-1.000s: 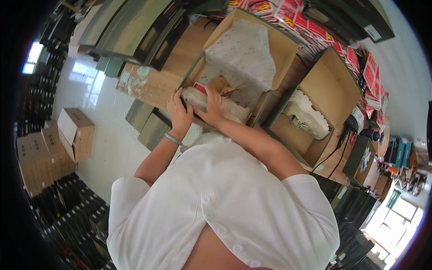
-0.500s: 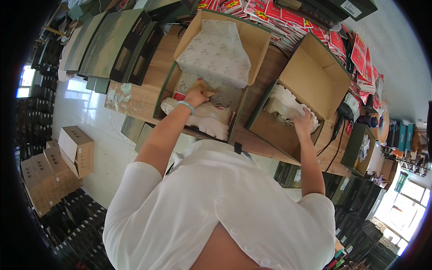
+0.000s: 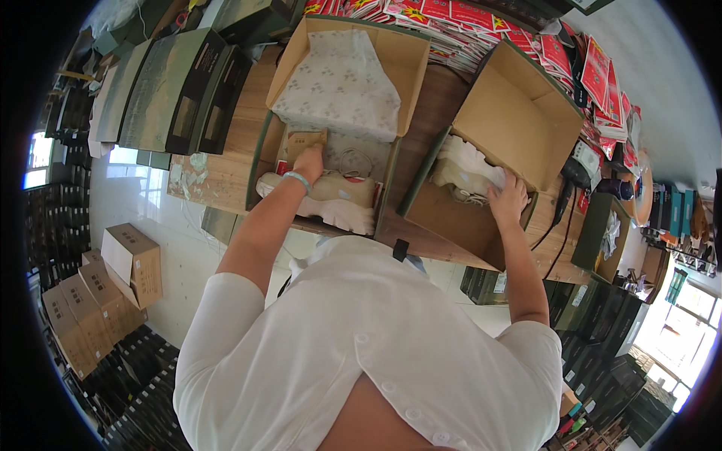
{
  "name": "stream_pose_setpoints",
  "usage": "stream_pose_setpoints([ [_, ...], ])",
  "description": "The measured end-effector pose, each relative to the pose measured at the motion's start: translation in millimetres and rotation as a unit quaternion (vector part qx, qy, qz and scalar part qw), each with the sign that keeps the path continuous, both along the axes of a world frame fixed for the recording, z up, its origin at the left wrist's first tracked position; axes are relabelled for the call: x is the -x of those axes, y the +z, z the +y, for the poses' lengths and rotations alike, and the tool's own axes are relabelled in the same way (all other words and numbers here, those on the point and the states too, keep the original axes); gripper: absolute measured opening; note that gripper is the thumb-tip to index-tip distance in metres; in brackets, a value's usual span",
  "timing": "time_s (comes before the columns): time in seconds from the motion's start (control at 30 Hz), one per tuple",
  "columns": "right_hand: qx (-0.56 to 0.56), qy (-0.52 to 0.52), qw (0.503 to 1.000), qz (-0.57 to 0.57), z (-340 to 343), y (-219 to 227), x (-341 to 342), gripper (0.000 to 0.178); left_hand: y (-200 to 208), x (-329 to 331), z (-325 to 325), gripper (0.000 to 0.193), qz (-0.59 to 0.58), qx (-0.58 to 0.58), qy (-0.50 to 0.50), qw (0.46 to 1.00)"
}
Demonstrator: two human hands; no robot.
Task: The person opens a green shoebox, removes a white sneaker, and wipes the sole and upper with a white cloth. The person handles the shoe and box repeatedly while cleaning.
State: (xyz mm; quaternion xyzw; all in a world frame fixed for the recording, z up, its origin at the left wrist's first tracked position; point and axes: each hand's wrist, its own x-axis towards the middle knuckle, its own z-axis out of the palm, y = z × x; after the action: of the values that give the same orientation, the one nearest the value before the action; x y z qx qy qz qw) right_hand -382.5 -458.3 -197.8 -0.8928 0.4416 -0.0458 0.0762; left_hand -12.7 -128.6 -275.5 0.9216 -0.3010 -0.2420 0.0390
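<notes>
L hand (image 3: 309, 162): fingers pinching tan card (image 3: 304, 140), beige shoe (image 3: 347, 189) just beside 'em. R hand (image 3: 509, 198): fingers gripping end of 2nd shoe (image 3: 460, 171).

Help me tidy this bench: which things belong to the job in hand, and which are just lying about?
In hand:
- left open box, with patterned paper and pale shoe
- brown piece at the left hand
- right open box; its shoe, touched by the right hand

Apparently lying about:
- red packets
- closed green boxes
- brown cartons
</notes>
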Motion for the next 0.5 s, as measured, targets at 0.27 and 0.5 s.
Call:
stream_pose_setpoints([
  [0.27,-0.012,0.011,1.0,0.011,2.2,-5.6,-2.9,0.08,-18.0,-2.6,-14.0,0.034,0.001,-0.042,-0.082,0.996],
  [0.5,-0.027,0.033,0.989,0.141,-2.5,13.9,-21.5,0.118,-49.2,10.3,-19.8,0.038,0.02,-0.047,-0.044,0.998],
])
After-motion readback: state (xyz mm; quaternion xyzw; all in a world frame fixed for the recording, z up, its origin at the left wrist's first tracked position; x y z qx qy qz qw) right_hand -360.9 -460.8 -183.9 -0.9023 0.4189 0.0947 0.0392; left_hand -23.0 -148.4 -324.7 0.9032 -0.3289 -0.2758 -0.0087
